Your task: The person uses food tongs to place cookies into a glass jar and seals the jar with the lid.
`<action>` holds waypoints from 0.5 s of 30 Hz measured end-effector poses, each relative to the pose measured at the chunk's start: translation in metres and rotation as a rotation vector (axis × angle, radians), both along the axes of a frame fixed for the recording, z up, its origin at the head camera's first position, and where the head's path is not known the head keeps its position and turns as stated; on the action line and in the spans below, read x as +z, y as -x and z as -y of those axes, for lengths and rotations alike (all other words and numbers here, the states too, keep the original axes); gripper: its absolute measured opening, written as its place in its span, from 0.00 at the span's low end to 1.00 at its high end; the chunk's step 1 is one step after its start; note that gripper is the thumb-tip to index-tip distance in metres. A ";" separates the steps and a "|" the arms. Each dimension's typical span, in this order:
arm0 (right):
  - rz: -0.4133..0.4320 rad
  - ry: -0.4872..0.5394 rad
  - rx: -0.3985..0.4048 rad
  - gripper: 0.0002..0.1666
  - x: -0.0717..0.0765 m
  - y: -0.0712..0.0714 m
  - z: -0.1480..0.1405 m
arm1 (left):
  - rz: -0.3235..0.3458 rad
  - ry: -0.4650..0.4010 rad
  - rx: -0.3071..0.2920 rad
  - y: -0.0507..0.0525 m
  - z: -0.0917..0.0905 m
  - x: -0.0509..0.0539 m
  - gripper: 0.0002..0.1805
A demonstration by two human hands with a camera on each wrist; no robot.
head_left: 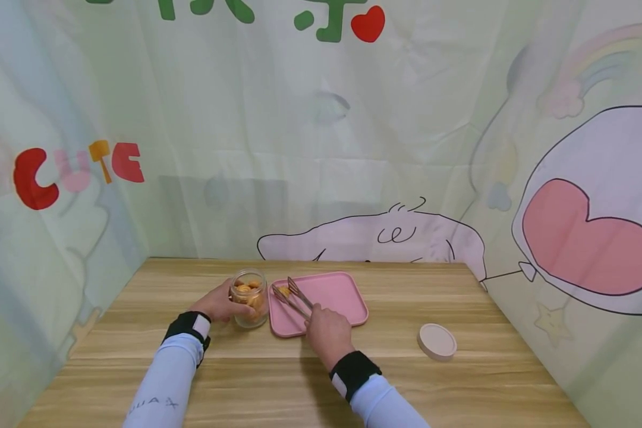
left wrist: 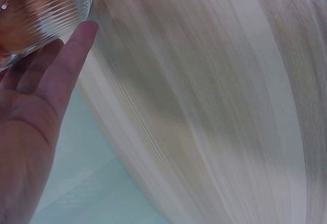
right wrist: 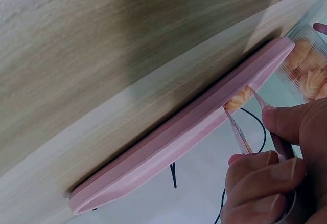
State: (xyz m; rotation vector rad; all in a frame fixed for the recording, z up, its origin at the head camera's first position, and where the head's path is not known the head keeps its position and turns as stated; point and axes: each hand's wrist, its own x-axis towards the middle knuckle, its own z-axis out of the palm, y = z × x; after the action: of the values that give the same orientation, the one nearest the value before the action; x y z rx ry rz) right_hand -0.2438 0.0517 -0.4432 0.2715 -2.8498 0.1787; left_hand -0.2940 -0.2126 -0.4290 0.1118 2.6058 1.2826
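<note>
My left hand [head_left: 219, 302] holds a ribbed glass jar [head_left: 252, 320] at the left of the table, thumb on the near side and fingers behind it. Piped, swirled cookies [head_left: 248, 292] fill much of the open jar. Beside it lies a pink rectangular tray [head_left: 342, 297]. My right hand [head_left: 329, 333] grips metal tongs [head_left: 301, 308] over the tray's left part. One golden cookie [right wrist: 238, 98] is between the tong tips, at the tray; whether both tips press on it, I cannot tell. In the left wrist view, the fingers [left wrist: 64, 73] reach along the jar's side.
A round, pale lid [head_left: 437, 342] lies on the wooden table [head_left: 385, 380] to the right of the tray. Printed cloth [head_left: 219, 148] hangs behind the table and along both sides.
</note>
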 end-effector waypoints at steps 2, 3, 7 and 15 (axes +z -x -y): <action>-0.003 0.001 0.000 0.18 0.000 0.000 0.000 | 0.003 -0.002 0.006 0.000 0.000 0.000 0.53; -0.005 0.000 0.001 0.18 0.000 -0.001 0.000 | 0.004 -0.003 0.005 0.000 0.000 0.000 0.53; -0.013 0.008 0.005 0.18 -0.001 -0.001 0.000 | 0.003 -0.002 0.001 0.000 0.000 -0.001 0.52; 0.021 0.003 -0.002 0.19 0.000 0.001 -0.002 | 0.008 0.003 0.009 -0.002 -0.001 0.001 0.52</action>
State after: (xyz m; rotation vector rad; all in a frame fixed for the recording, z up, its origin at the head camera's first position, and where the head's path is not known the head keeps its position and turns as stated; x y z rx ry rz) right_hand -0.2446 0.0538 -0.4430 0.2679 -2.8707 0.1860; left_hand -0.2917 -0.2119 -0.4283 0.0950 2.6040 1.2794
